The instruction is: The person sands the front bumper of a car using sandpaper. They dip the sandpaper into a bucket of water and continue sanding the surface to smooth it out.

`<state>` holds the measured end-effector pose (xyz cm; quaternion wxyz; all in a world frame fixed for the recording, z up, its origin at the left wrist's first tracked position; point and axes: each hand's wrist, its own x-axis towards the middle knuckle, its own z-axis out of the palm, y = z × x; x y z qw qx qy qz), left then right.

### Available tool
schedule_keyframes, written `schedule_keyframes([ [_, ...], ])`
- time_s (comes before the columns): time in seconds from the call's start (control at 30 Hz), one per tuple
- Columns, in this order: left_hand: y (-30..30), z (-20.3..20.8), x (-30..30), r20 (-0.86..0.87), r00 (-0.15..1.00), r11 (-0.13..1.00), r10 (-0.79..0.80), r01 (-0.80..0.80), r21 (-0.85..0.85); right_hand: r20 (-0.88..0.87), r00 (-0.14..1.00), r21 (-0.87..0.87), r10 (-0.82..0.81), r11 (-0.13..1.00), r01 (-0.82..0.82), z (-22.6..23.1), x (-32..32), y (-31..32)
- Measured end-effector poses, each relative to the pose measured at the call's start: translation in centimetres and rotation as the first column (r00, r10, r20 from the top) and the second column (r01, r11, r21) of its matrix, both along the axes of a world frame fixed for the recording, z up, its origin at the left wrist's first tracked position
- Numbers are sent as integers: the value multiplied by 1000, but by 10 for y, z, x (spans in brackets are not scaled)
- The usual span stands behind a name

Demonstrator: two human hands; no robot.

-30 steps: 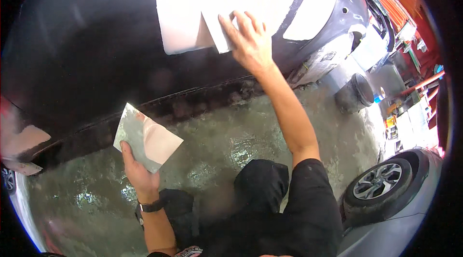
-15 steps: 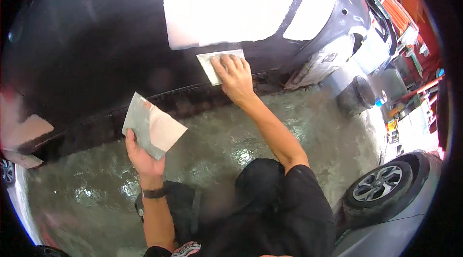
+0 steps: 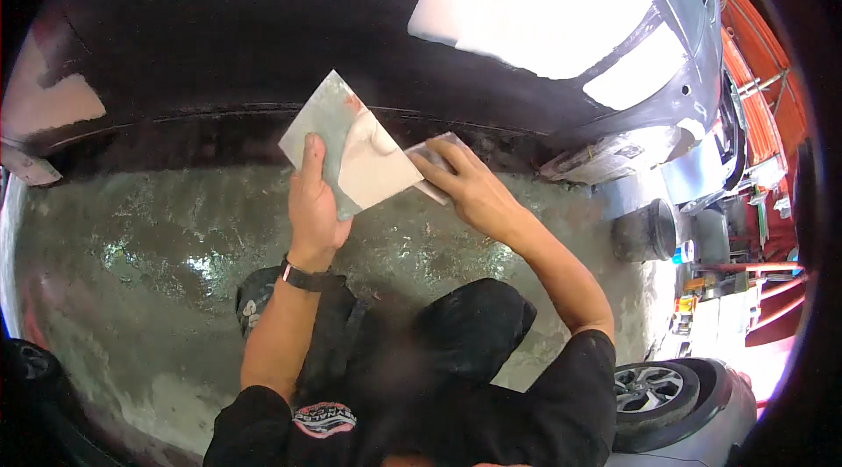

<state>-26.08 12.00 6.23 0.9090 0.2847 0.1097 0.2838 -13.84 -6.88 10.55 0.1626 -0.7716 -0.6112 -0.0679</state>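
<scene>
My left hand [image 3: 314, 208] grips a square grey putty board [image 3: 316, 121], its thumb lying over the face. Smooth cream-pink filler [image 3: 379, 171] covers the board's right part, with a small reddish smear above it. In my right hand [image 3: 482, 195] is a flat, pale spreader [image 3: 428, 155], fingers pressed along its top. The spreader lies at the board's right corner; whether they touch I cannot tell. Beyond both hands stands a dark car body panel [image 3: 246, 28] with a large whitish patch [image 3: 526, 7] at its upper right.
A smaller pale patch [image 3: 57, 103] marks the panel at far left. To the right stand a black bucket [image 3: 645, 230] and a cluttered shelf area [image 3: 719, 309]. Another car's wheel [image 3: 649, 392] is at lower right. The concrete floor [image 3: 175, 292] looks wet.
My right hand has drawn the spreader away from the panel, below the whitish patch, down to the board. My left hand has raised the board toward it. The view has shifted left.
</scene>
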Motion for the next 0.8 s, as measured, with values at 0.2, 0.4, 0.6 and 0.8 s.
schedule_keyframes([
  [0.2, 4, -26, -8, -278, 893, 710, 353, -63, 701, 225, 974, 209, -10, 977, -38, 18, -20, 5],
  [0.4, -11, -23, -1, -250, 955, 778, 162, 32, 628, 289, 953, 43, 87, 994, -104, 3, -34, 6],
  [0.6, 32, -28, -7, -140, 967, 964, 215, -187, 187, 82, 993, 20, 90, 996, -92, -1, 6, -22],
  [0.8, 29, -23, -12, -113, 985, 984, 133, -118, 134, 244, 793, 629, -558, 713, 308, 122, 141, -82],
])
